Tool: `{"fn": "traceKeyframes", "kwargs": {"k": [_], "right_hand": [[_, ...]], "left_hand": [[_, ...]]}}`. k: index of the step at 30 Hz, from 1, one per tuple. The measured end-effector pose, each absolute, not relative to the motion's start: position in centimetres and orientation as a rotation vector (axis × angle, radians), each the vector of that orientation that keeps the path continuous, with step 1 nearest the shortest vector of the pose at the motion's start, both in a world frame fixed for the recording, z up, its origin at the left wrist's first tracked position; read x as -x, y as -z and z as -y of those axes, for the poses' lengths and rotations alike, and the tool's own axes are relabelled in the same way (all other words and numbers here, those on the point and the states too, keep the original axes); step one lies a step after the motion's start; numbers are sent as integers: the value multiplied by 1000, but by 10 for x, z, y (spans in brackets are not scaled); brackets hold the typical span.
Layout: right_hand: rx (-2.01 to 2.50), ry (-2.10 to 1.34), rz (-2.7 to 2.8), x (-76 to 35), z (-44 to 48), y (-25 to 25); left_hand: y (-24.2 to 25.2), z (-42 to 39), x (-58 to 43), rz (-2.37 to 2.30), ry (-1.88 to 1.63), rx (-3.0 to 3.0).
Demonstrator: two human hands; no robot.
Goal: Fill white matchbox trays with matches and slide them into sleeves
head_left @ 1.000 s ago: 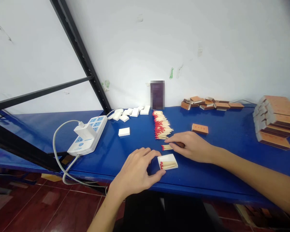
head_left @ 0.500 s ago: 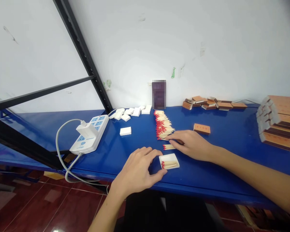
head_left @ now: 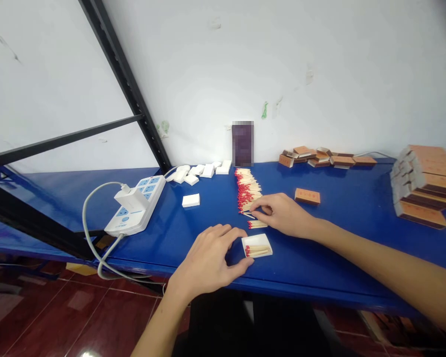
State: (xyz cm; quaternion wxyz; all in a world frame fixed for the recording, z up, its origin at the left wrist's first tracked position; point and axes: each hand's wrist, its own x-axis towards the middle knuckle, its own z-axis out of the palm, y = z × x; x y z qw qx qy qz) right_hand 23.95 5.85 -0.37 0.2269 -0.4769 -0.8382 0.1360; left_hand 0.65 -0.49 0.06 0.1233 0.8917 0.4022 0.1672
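Two bare hands work over matches on our blue table, seen from the head camera. Our left hand has its thumb and forefinger clamped lightly on opposite edges of a white tray, directly before us; matches lie inside, red heads to the left. Our right hand holds thumb and forefinger close together at a single match, just beside the long match pile; we cannot tell whether they grip it. Between pile and tray lies a short row of matches.

An orange matchbox beyond the right hand bears a line of red characters, too small for us to read. We cannot make out the marking on the white power strip, at left, either. Coarse squares blur a dark panel against the wall, obscuring its surface.
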Motion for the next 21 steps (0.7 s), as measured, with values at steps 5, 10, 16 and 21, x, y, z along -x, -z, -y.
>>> {"fn": "traceKeyframes", "kwargs": {"k": [5,10,16,21], "right_hand": [[1311,-385,2291,-240,-59,4],[1270,-411,2329,-240,-58,3],[1287,-394,2337,-239,-57,1],[1296,-403,2330,-240,-58,4]], "left_hand": [[0,5,-6,-1183,-487,-2601],[1,5,-6,-1191,-485,-2598],[-1,5,-6,-1179,-481,-2602],[0,6,-6,-1164,-491,-2607]]}}
